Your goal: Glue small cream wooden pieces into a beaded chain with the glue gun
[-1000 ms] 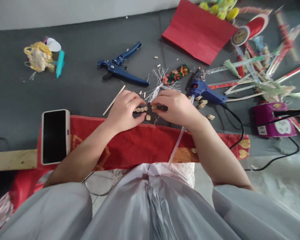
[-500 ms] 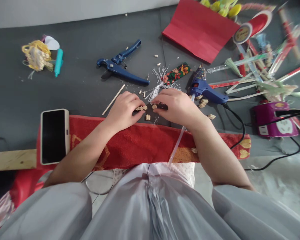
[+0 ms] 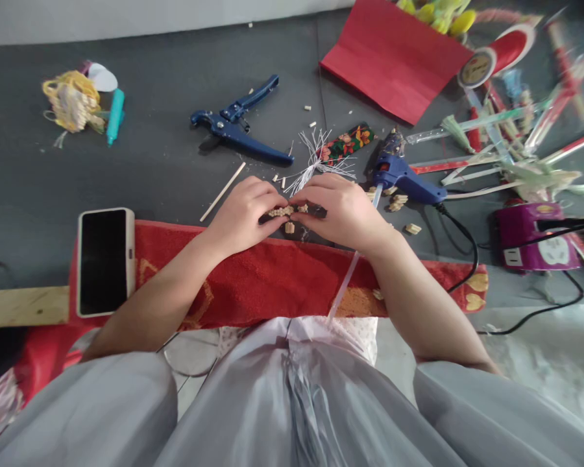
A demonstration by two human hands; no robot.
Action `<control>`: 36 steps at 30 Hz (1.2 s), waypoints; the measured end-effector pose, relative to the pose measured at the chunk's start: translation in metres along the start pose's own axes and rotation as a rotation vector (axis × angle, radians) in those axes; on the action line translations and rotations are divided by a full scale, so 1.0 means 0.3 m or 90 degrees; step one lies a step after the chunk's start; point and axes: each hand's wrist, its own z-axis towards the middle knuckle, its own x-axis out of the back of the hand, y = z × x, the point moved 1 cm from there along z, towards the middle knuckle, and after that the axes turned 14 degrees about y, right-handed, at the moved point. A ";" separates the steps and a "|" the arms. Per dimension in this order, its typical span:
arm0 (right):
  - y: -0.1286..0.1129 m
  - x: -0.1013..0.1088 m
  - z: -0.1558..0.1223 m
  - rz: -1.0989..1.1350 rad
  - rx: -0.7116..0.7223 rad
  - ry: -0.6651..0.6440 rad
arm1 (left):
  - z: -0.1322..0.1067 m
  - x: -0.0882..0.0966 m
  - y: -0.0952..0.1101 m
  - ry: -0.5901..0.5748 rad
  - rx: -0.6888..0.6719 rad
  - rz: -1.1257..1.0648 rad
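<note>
Between thumb and fingers, my left hand (image 3: 246,211) pinches a flat cluster of short wooden stick pieces (image 3: 279,212). My right hand (image 3: 333,209) is closed on a smaller cluster of stick pieces (image 3: 302,208), close against the left one; whether the two touch I cannot tell. A loose stick bundle (image 3: 289,227) lies just below my fingertips. Beyond my right hand, a fan of white wires (image 3: 311,165) spreads beside a floral fabric strip (image 3: 348,143). A blue glue gun (image 3: 401,176) lies to the right, its clear glue stick (image 3: 345,285) reaching toward me under my right forearm.
A blue cutter (image 3: 238,126) and thin wooden stick (image 3: 222,191) lie ahead. A phone (image 3: 106,263) rests on the red towel (image 3: 272,279). Red paper (image 3: 394,61), a ribbon spool (image 3: 496,57), more stick bundles (image 3: 398,202) and a purple power socket (image 3: 538,237) are right; yarn (image 3: 72,100) is left.
My right hand has come slightly left, bringing its small cluster up close to the one in my left hand. The whole view has shifted a little.
</note>
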 end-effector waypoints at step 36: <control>-0.010 0.030 0.013 0.140 -0.025 0.132 | 0.014 0.030 0.031 0.096 0.159 -0.121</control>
